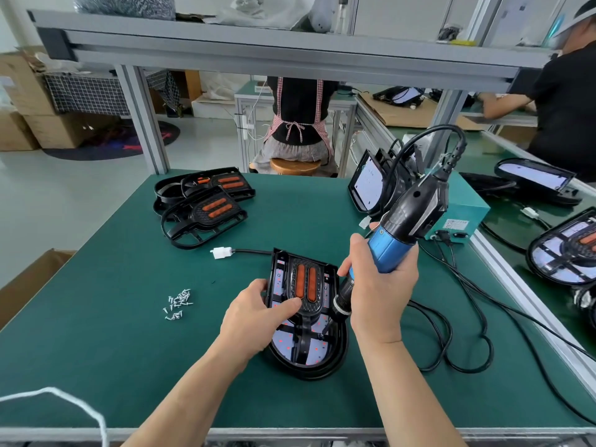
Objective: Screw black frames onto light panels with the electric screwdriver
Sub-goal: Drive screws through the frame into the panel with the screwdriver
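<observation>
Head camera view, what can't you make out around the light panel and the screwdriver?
1. Bit tip of the blue-and-black electric screwdriver: head view, too small and dark against the black plastic frame; any screw there unseen.
2. Frame's left edge: head view, covered by the left hand.
3. Pile of small silver screws: head view, too small to count.

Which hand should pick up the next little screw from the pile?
Probably the left hand. The screw pile lies on its side, and it only holds the light panel steady; the right hand is busy gripping the electric screwdriver.
</observation>
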